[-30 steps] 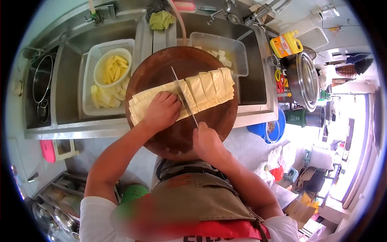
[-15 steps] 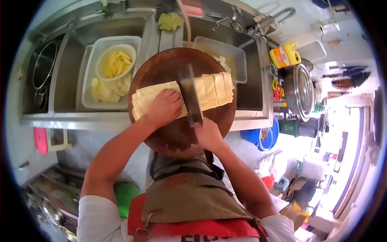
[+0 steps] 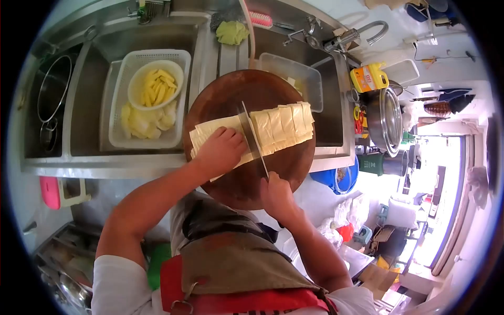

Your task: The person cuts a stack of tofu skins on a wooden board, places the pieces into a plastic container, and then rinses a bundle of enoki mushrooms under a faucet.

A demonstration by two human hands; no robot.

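Note:
A stack of pale yellow tofu skin sheets [image 3: 214,126] lies across the round brown chopping board [image 3: 239,193]. My left hand [image 3: 223,150] presses on the stack's uncut left part with its fingers curled. In my right hand [image 3: 278,197] is the handle of a cleaver [image 3: 254,137]. Its blade stands on edge in the stack, just right of my left fingertips. On the blade's right side, cut strips [image 3: 283,126] of the sheets lie side by side, still in a row.
The board rests over a steel sink edge [image 3: 126,167]. At the left, a white basket [image 3: 114,118] holds a bowl [image 3: 133,86] of yellow sticks and pale pieces. A clear plastic tub [image 3: 313,79] sits behind the board. To the right are a yellow jug [image 3: 369,77] and a blue bucket [image 3: 341,181].
The blurred, raised cleaver has come down into the stack, a little left of the cut strips. The board and both hands appear shifted right and lower in view.

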